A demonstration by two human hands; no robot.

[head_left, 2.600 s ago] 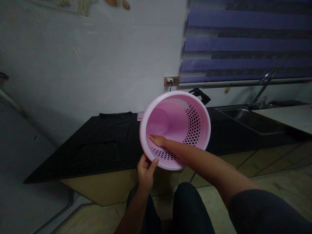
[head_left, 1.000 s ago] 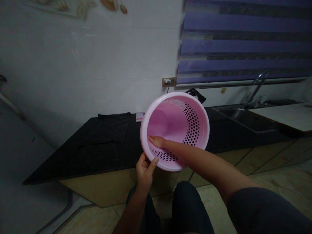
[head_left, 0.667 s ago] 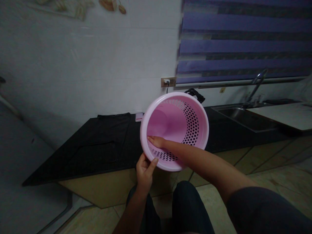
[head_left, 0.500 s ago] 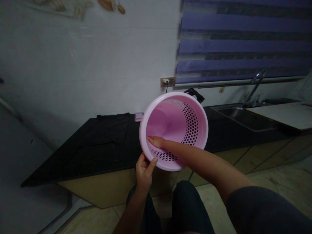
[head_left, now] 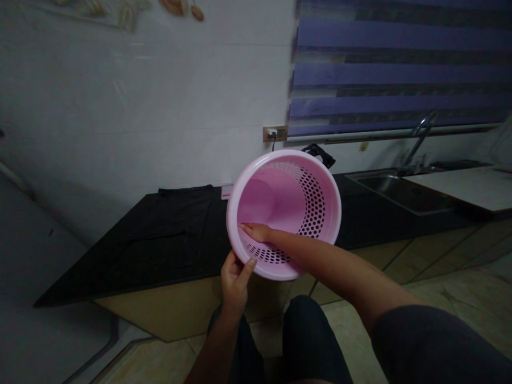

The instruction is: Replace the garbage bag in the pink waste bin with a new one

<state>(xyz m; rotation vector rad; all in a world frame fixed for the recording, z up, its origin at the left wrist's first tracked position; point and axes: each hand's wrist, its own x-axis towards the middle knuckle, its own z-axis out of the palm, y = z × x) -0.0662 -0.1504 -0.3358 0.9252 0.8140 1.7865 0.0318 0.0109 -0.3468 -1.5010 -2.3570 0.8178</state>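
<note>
Over the person's knees, in the head view, a pink perforated plastic basket [head_left: 272, 197] is held up in the air, its open mouth tilted toward the camera and its lower rim just above the dark trousers [head_left: 316, 341]. Its lower rim is gripped by the left hand [head_left: 235, 282]: the thumb [head_left: 250, 264] is laid against the outer rim, while the remaining digits are curled behind the basket, so their exact hold cannot be told. The right hand [head_left: 259, 232] is reached across the near rim, its fingers [head_left: 248, 229] pressed together and laid flat on the inner wall, just beside the band of holes. Behind the basket, a black cloth [head_left: 180, 229] is spread on a black table [head_left: 360, 229], and a stainless steel sink [head_left: 400, 194] is set farther along.
</note>
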